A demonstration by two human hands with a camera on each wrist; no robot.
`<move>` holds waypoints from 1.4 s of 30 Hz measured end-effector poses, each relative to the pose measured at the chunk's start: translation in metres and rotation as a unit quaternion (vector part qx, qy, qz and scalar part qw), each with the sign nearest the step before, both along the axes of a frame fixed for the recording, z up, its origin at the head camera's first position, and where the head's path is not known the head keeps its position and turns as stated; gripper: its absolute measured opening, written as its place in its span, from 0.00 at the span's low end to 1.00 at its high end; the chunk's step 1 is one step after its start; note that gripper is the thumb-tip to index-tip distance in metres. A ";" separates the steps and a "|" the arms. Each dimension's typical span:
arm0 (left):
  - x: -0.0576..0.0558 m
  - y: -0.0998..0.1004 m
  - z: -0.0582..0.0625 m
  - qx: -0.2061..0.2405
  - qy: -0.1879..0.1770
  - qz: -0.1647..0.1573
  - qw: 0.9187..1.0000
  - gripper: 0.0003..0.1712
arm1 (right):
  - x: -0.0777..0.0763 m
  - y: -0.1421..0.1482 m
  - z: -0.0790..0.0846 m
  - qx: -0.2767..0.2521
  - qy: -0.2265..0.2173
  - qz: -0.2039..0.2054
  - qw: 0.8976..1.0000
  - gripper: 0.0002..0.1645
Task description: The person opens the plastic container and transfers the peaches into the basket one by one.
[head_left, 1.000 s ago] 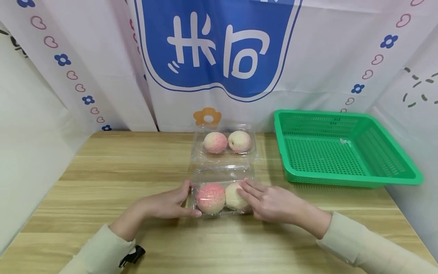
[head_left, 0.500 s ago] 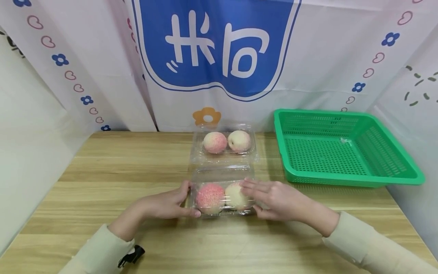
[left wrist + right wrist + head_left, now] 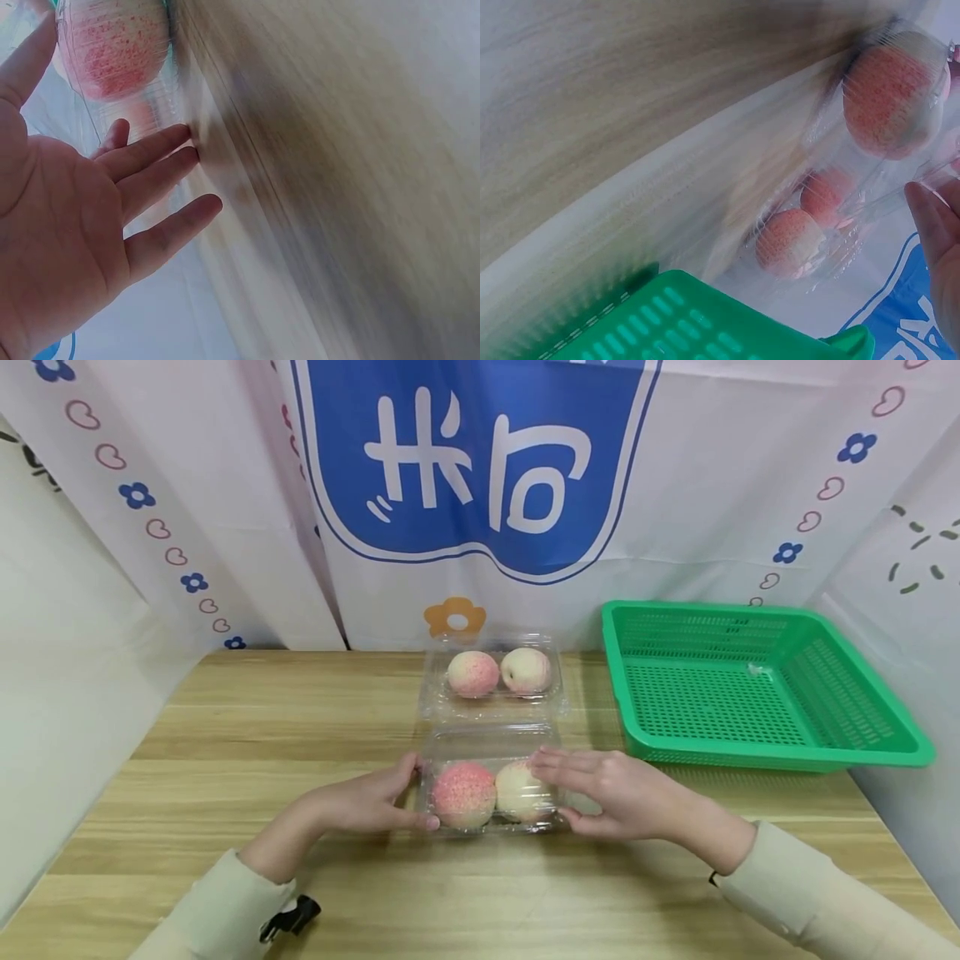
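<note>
A clear plastic clamshell box point(image 3: 487, 742) lies on the wooden table in front of me. Inside it sit a pink-red peach point(image 3: 463, 795) on the left and a paler peach point(image 3: 517, 789) on the right. My left hand point(image 3: 363, 802) touches the box's left side, thumb at the front corner; in the left wrist view its fingers are straight and spread. My right hand point(image 3: 615, 793) lays straight fingers on the lid's right side over the pale peach, thumb by the front right corner. The right wrist view catches only part of this hand point(image 3: 941, 240).
Behind the near box stands a second clear box point(image 3: 495, 707) with two pink-and-white peaches point(image 3: 472, 674). A green perforated basket point(image 3: 765, 752) occupies the back right of the table. A printed cloth point(image 3: 675, 527) hangs along the far edge.
My right hand's fingers have shifted slightly right over the lid, and its thumb now shows by the front right corner. The left hand and both boxes have stayed in place.
</note>
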State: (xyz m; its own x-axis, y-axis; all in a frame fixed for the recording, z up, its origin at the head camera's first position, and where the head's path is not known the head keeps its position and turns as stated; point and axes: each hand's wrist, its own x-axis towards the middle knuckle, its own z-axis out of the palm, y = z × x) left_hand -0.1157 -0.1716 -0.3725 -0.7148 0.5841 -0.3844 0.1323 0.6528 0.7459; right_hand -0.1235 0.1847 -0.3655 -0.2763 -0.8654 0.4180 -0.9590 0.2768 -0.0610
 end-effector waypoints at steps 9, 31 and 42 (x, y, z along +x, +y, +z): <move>-0.002 0.000 0.000 0.020 0.025 0.011 0.999 0.42 | -0.003 0.002 0.005 -0.015 -0.030 0.001 0.999 0.31; -0.015 0.000 0.000 0.129 -0.109 0.065 0.984 0.32 | -0.024 0.002 0.021 -0.149 -0.259 -0.044 0.953 0.22; -0.020 0.002 -0.003 0.163 -0.155 0.081 0.971 0.37 | -0.032 -0.002 0.033 -0.198 -0.325 -0.126 0.916 0.16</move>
